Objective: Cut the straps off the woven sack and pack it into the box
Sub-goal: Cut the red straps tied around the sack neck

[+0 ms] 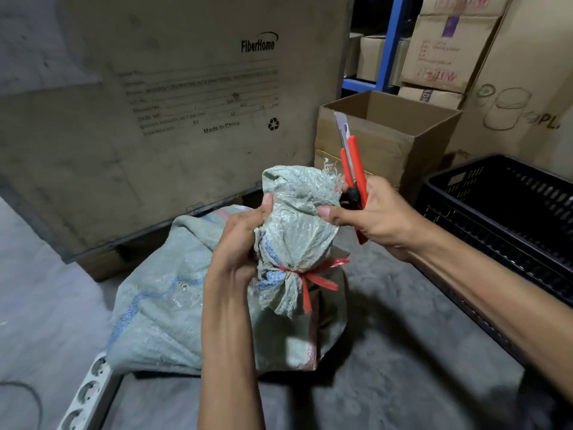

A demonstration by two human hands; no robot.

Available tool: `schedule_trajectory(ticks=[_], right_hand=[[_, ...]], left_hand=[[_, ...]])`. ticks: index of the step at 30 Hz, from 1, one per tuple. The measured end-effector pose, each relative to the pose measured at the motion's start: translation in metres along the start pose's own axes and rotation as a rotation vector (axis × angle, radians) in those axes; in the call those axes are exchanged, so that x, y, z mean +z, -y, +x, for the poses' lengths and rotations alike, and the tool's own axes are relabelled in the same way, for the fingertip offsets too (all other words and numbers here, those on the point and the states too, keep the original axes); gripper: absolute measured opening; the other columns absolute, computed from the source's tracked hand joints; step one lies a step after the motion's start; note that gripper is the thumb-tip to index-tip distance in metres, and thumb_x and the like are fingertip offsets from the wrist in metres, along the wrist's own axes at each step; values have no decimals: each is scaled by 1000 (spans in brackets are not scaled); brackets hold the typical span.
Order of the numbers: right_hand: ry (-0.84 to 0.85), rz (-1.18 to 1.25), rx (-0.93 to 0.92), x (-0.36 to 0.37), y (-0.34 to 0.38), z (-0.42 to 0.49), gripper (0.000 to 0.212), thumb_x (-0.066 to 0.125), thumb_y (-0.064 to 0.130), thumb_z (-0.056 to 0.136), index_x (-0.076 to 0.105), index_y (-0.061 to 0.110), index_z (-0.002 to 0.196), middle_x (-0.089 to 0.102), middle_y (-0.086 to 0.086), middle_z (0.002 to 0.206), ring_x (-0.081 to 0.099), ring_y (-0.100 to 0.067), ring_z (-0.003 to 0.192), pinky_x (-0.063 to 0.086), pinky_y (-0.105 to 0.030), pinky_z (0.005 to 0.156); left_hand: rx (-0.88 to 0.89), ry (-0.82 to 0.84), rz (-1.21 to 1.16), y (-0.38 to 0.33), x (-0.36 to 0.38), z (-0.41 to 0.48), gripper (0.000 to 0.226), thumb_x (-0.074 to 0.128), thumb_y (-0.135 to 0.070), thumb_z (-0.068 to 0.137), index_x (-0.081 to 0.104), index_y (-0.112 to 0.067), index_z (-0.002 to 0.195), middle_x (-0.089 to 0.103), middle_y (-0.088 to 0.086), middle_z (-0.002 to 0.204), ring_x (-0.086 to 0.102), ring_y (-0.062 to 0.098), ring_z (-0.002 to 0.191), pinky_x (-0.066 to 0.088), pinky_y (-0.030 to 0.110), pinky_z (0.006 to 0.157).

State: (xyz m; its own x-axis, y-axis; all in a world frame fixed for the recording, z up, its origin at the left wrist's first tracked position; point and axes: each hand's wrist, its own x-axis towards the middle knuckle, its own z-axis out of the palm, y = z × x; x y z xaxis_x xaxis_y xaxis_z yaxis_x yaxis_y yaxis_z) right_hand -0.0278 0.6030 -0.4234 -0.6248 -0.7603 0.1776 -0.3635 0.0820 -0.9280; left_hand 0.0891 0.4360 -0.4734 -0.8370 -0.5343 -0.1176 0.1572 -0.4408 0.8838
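Pale green woven plastic sack (217, 293) lies on the floor; left hand (245, 240) grips its bunched neck above the red plastic strap (305, 274). Right hand (372, 218) touches the neck, fingers curled round a red utility knife (353, 162), blade extended. Behind the sack: open brown cardboard box (387, 141); to its right, black slatted plastic crate (508, 218).

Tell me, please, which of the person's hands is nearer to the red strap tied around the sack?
Left. The left hand grips the sack's bunched neck just above the red strap, nearly touching the knot. The right hand, holding the red utility knife, sits higher, by the neck's top.
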Motion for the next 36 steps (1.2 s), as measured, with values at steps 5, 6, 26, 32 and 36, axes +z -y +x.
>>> schedule_trajectory(ticks=[5, 6, 26, 32, 36], right_hand=[[-13, 11, 11, 2, 3, 4, 41, 84, 33, 73, 45, 20, 70, 43, 3, 61, 51, -12, 61, 49, -26, 64], [-35, 15, 44, 1, 3, 4, 44, 84, 41, 69, 45, 22, 72, 44, -1, 65, 56, -19, 64, 53, -32, 69], [65, -1044, -193, -3, 22, -55, 33, 25, 74, 88, 29, 41, 88, 45, 10, 62, 47, -11, 54, 44, -35, 54], [85, -1089, -199, 7, 11, -61, 35, 20, 73, 89, 27, 39, 88, 44, 10, 62, 44, -14, 57, 35, -33, 56], [57, -1049, -206, 8, 9, -61, 36, 21, 72, 90, 31, 38, 90, 49, 8, 62, 50, -13, 56, 43, -35, 56]], left_hand=[[-17, -48, -5, -6, -2, 2, 38, 70, -36, 93, 80, -1, 101, 76, 22, 110, 74, 35, 104, 61, 46, 88], [6, -78, 19, -5, 1, 2, 36, 71, -38, 92, 82, -4, 96, 77, 20, 107, 76, 33, 101, 63, 45, 85], [187, -717, -218, -3, 24, 36, 42, 80, -43, 82, 53, -17, 63, 57, 6, 75, 55, 21, 72, 54, 41, 79], [204, -831, -266, -13, 23, 38, 49, 79, -42, 84, 48, -18, 54, 53, -3, 59, 55, 19, 68, 55, 37, 73], [221, -865, -272, -11, 24, 38, 50, 77, -43, 85, 47, -18, 54, 50, -4, 56, 53, 18, 68, 51, 34, 69]])
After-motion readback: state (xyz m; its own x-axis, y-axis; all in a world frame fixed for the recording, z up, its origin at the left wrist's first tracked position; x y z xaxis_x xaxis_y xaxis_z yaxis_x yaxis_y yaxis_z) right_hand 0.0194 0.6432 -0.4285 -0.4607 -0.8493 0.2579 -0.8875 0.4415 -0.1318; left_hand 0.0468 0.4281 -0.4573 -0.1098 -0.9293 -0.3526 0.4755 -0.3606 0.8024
